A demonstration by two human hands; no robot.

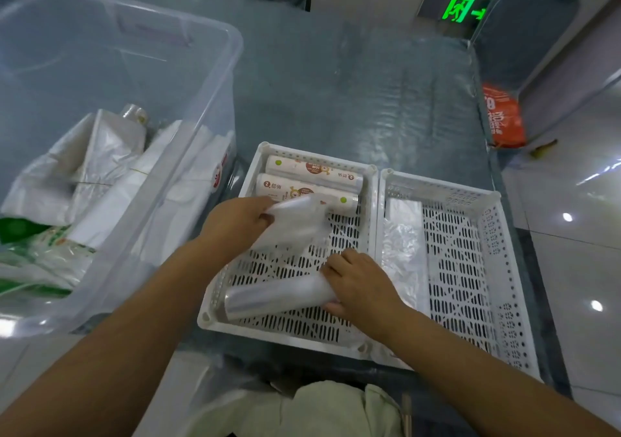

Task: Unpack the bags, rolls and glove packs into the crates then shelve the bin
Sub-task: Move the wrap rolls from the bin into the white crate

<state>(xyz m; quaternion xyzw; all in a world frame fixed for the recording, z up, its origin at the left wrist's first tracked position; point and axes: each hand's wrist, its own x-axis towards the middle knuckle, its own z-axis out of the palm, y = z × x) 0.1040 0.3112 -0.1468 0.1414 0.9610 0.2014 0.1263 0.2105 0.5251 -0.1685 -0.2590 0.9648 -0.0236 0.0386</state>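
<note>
Two white perforated crates stand side by side on the table. In the left crate (215,297) two printed rolls (312,171) lie along the far wall. My left hand (235,220) grips a clear plastic roll (295,221) just in front of them. My right hand (359,283) holds the end of another clear roll (272,297) lying near the crate's front. The right crate (484,221) holds flat clear bag packs (401,235) along its left side. A clear plastic bin (188,141) at the left contains white bags (107,154) and a green-printed pack (37,251).
A blue-grey cloth (336,83) under clear film covers the table. An orange bag (502,114) hangs off the table's far right edge, beside a covered chair (524,30). Glossy floor lies to the right. A pale cloth (329,409) lies below the table's front edge.
</note>
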